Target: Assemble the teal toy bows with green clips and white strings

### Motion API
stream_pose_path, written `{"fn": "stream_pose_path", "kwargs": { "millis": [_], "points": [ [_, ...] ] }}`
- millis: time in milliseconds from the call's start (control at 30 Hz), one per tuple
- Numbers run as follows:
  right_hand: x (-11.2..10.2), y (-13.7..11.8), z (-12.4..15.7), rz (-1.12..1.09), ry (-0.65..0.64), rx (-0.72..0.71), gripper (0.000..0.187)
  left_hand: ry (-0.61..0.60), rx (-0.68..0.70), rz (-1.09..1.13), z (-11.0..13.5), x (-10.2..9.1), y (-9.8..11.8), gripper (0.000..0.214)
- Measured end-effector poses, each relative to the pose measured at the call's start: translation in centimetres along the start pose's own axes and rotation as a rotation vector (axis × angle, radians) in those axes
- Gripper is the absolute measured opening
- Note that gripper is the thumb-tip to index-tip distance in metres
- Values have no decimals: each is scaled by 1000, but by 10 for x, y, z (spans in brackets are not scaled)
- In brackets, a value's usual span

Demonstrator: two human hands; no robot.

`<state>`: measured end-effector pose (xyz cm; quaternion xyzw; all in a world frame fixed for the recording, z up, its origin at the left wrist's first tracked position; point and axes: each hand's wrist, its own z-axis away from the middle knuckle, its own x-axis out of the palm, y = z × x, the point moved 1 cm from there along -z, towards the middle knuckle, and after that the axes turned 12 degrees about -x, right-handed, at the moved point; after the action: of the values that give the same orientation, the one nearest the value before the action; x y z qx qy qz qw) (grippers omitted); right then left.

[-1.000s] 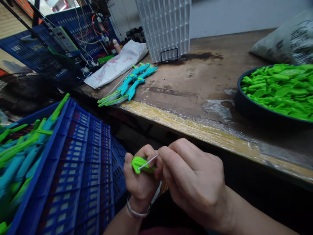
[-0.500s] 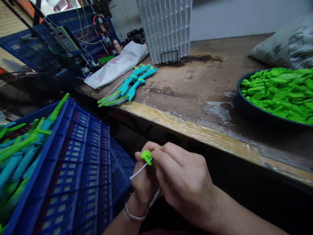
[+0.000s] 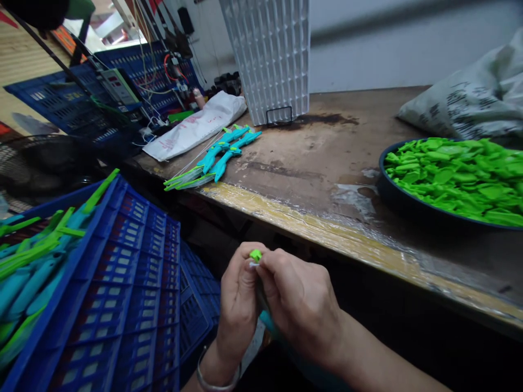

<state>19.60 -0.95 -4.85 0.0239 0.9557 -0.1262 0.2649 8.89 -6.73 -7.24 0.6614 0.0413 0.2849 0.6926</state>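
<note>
My left hand [image 3: 239, 296] and my right hand [image 3: 300, 307] are pressed together below the table's front edge, both with fingers closed. Between their fingertips only the tip of a small bright green plastic piece [image 3: 255, 255] pokes out. A bit of teal plastic [image 3: 267, 322] shows under my right palm. The thin white stick is mostly hidden by my fingers. A bracelet [image 3: 214, 381] sits on my left wrist.
A blue crate [image 3: 122, 294] with teal and green toys stands at my left. On the worn table [image 3: 318, 163] lie several teal-green toys [image 3: 216, 155], a white bag [image 3: 196, 122], a white ribbed bin [image 3: 272, 54], a dark bowl [image 3: 398, 198] of green pieces and a grey sack [image 3: 466, 106].
The green piece has turned upright and sunk between my fingers. The white stick that stuck out to the left is now almost hidden. My hands have shifted slightly left and closed together.
</note>
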Motion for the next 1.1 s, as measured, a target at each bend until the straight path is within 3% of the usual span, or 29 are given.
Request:
{"fn": "stream_pose_path", "kwargs": {
  "millis": [100, 233, 367, 433, 500, 600, 733, 800, 933, 1100],
  "points": [
    [-2, 1, 0, -38, 19, 48, 12, 46, 112, -206, 3, -3, -6, 30],
    [-14, 0, -6, -205, 134, 155, 14, -3, 235, -395, 3, -4, -10, 21],
    [-31, 4, -15, -307, 330, 358, 10, -104, 67, -337, 4, -5, -11, 21],
    [-33, 10, -16, -359, 359, 482, 9, -140, -29, -262, 4, -6, -11, 20],
    [-28, 16, -12, -410, 319, 548, 11, -204, -73, -190, 2, -6, -10, 19],
    [-19, 19, 0, -426, 203, 512, 12, -287, -37, -132, -2, -6, -10, 16],
    [-19, 12, 15, -302, 79, 297, 12, -180, -22, -118, -5, -7, -14, 19],
    [-24, 8, 20, -284, 2, 256, 12, -161, -38, -126, -4, -7, -17, 17],
    [-33, 3, 24, -352, -90, 330, 16, -157, -47, -195, -2, -7, -18, 18],
    [-34, 5, 20, -475, -10, 477, 12, -181, -68, -265, -4, -1, -13, 20]
  ]
}}
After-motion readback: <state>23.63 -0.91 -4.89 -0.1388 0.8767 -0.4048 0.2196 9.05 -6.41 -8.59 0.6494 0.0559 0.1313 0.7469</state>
